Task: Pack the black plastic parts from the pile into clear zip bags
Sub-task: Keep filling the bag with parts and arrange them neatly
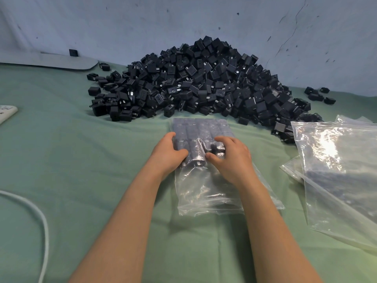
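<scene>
A big pile of black plastic parts [200, 82] is heaped against the back wall. In front of it a clear zip bag [204, 188] lies flat on the green cloth, its far half filled with rows of black parts and its near half empty. My left hand [169, 152] grips the bag's left side around the parts. My right hand [228, 158] rests on top of the bag with curled fingers pressing the parts through the plastic.
A stack of empty clear zip bags [336, 166] lies at the right. A few stray black parts [319, 94] sit at the far right by the wall. A white cable [38, 217] loops at the left, beside a white object [6, 112]. Green cloth [81, 160] covers the table.
</scene>
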Available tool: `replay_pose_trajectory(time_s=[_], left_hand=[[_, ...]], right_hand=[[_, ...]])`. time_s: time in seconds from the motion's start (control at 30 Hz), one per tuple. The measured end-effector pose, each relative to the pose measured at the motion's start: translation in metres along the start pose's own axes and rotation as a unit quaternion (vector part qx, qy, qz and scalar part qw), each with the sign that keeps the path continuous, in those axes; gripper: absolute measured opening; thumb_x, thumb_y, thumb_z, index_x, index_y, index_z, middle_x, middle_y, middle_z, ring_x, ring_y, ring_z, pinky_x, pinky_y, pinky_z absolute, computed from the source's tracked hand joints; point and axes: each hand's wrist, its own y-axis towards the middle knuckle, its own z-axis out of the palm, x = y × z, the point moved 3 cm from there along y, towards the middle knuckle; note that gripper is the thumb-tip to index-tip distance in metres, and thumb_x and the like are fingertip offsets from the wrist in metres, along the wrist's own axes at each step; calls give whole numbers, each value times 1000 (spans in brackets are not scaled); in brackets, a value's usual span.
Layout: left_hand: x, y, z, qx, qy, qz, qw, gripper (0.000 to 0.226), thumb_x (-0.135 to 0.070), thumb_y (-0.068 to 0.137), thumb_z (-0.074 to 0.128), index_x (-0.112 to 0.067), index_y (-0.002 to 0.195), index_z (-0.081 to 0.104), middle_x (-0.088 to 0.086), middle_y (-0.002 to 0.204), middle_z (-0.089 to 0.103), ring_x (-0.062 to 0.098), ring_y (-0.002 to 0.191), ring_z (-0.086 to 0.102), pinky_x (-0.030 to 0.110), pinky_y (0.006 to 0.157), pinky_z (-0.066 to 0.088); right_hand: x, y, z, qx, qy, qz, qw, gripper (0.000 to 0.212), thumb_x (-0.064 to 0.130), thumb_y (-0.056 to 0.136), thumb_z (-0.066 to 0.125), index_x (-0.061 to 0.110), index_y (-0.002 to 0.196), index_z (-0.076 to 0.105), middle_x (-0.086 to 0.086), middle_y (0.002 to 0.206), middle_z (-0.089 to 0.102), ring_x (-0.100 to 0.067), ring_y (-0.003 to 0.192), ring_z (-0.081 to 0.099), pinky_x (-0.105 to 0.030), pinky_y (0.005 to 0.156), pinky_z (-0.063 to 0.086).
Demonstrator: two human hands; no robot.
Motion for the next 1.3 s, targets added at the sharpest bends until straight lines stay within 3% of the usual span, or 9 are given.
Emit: replay_pose_trajectory(time_s=[0.07, 0.13, 0.3, 0.57, 0.77, 0.93, 1.0, 1.13, 1.3], left_hand=[[-2, -1, -1, -2, 31, 2, 1000, 66, -17, 86, 62, -15, 145, 33, 1, 142, 44, 15, 124, 47, 24, 102, 36], [-3, -2, 1, -7, 72, 18, 997, 68, -25, 88, 61, -15, 147, 29, 3, 150, 33, 20, 134, 37, 35, 111, 30], [-7, -7, 8, -14, 152, 68, 986, 58, -35, 93, 54, -25, 146, 32, 6, 158, 11, 22, 145, 7, 34, 116, 12], [-2, -8, 23, 21, 268, 122, 955, 45, -44, 97, 40, -39, 142, 37, -5, 160, -1, 22, 145, -9, 40, 117, -1], [-2, -9, 27, 68, 284, 89, 952, 46, -44, 100, 31, -40, 146, 27, -4, 160, -1, 21, 146, -8, 43, 117, -1], [-17, -11, 20, 69, 257, 65, 962, 47, -38, 98, 40, -30, 144, 34, 2, 160, 2, 22, 146, -7, 42, 118, 0], [-40, 5, 17, 42, 245, 84, 965, 46, -34, 97, 42, -22, 141, 39, 5, 157, 16, 24, 145, 6, 41, 118, 9], [-90, 68, 13, 1, 187, 109, 976, 42, -21, 94, 41, -14, 135, 48, 7, 139, 48, 27, 127, 44, 40, 105, 36], [-107, 180, 5, -99, 218, 98, 966, 41, -26, 96, 40, -16, 135, 47, 11, 145, 38, 32, 134, 32, 47, 111, 28]], right_hand=[[0, 0, 0, -7, -1, -1, 1000, 55, 45, 88, 60, 27, 138, 45, -1, 143, 44, -24, 135, 33, -45, 114, 22], [0, 0, 1, -8, -2, -1, 1000, 55, 48, 87, 60, 27, 137, 46, -1, 142, 44, -23, 135, 34, -45, 114, 22], [-2, 2, 3, 0, -2, 4, 1000, 57, 48, 85, 63, 28, 136, 47, -1, 143, 43, -24, 136, 33, -45, 114, 22], [-4, 3, 4, 12, -3, 3, 1000, 56, 43, 85, 64, 27, 136, 47, -1, 142, 43, -25, 134, 35, -44, 113, 24], [-5, 3, -1, 6, 2, 5, 1000, 36, 36, 90, 59, 22, 124, 60, 1, 133, 50, -24, 123, 47, -42, 108, 33], [-8, 3, -19, 7, 5, 43, 999, 21, 30, 93, 55, 21, 105, 69, -1, 111, 64, -22, 101, 58, -38, 93, 45], [2, 15, -28, -2, 12, 60, 998, 23, 27, 93, 51, 20, 104, 69, -2, 106, 68, -24, 97, 60, -35, 86, 48], [41, 82, -32, -21, 34, 19, 999, 27, 20, 94, 47, 17, 114, 65, -5, 115, 65, -27, 108, 57, -36, 87, 47], [60, 198, -7, -51, 56, 2, 997, 38, 23, 95, 47, 19, 133, 52, -11, 135, 50, -32, 125, 43, -43, 102, 39]])
